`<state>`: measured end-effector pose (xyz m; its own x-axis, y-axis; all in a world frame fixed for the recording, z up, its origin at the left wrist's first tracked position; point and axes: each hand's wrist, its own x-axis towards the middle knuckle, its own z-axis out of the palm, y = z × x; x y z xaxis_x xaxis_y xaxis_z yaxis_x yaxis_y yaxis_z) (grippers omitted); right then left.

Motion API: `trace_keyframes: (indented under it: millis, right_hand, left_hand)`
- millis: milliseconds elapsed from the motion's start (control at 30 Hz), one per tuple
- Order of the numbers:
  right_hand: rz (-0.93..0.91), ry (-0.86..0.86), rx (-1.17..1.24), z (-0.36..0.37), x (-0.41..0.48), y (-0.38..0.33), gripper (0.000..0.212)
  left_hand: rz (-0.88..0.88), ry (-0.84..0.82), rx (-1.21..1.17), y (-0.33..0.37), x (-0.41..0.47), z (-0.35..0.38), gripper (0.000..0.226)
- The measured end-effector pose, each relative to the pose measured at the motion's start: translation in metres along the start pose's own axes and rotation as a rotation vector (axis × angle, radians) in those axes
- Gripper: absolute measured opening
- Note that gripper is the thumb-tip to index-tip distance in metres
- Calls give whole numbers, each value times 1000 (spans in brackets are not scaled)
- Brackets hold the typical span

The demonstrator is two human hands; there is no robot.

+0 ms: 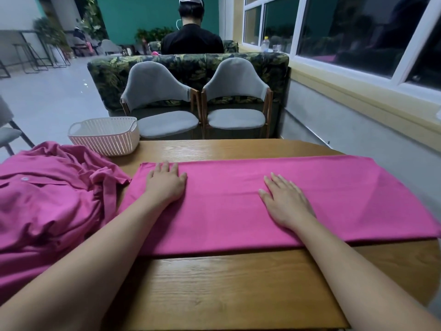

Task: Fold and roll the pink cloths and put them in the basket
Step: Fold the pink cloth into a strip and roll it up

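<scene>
Pink cloth (274, 201) lies folded into a long band across the wooden worktop (226, 287). Left hand (165, 185) presses flat near its left end; right hand (284, 204) lies flat at mid-band; the hands are well apart, fingers straight, gripping nothing. Step judged: smoothing after folding, rolling not begun. Next move likely calls for pinching one end and rolling tight. Basket (105, 136) stands far left; unfolded pile (47, 201) waits beside it.

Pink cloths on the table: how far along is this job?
Early. One flat pink cloth lies folded into a long strip on the wooden table; the left hand and right hand rest flat on it. Rolling is left. The crumpled pink heap is unfolded, and the white perforated plastic basket shows no pink inside.
</scene>
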<state>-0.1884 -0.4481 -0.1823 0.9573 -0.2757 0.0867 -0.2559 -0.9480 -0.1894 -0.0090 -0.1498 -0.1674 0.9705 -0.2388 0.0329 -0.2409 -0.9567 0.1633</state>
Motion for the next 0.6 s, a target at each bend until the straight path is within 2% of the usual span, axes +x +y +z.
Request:
trace_keyframes:
  millis: [100,167,400,600]
  right_hand:
    - [-3,-1,-2,-1,0,0,68]
    - [-5,-3,-4,-1,-1,1,68]
    - [-4,-14,-22,-3,-3,-1,68]
    - [-4,-20,-20,-3,-7,-1,68]
  left_hand:
    - [180,-21,-24,27,-30,5,61]
    - [217,-48,-35,27,-49,12,64]
    - [111,-29,5,-40,-57,7,67]
    - [49,-11,20,-67,-61,0,67]
